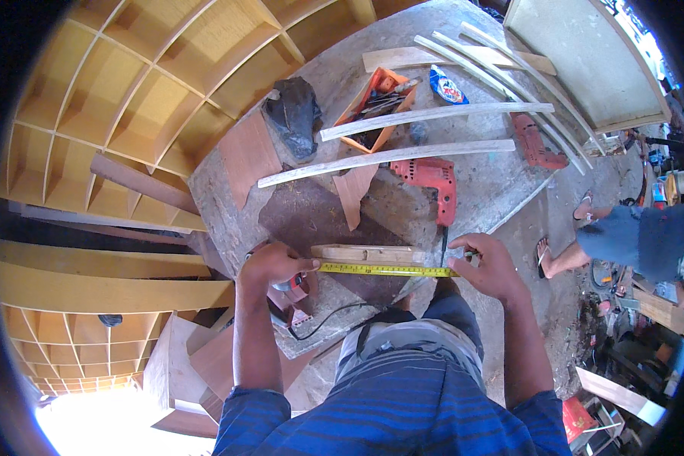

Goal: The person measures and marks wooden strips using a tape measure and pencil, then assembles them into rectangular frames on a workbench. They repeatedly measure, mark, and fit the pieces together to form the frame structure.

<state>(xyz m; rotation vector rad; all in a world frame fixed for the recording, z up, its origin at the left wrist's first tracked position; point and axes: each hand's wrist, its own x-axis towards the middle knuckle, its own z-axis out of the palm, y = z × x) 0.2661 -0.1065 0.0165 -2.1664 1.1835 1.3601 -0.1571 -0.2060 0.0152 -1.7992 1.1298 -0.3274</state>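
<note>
A yellow tape measure blade (384,270) stretches level between my hands. My left hand (277,264) is closed, with thumb and fingertips on the blade's left end. At the other end, my right hand (488,266) has its thumb against the tape, its index finger raised and its other fingers curled. I cannot make out the tape's case. Just beyond the blade, and along it, lies a short pale wooden piece (368,253) with a small dark mark or slot. A red power tool (290,300) sits under and beside my left hand, partly hidden by it.
On the worktable (228,190) lie a red drill (429,178), long pale wood strips (433,112), an orange box of tools (387,91), a dark plastic bag (292,118) and another red tool (536,140). A wooden grid frame (129,91) stands left. A person's leg (566,258) shows at right.
</note>
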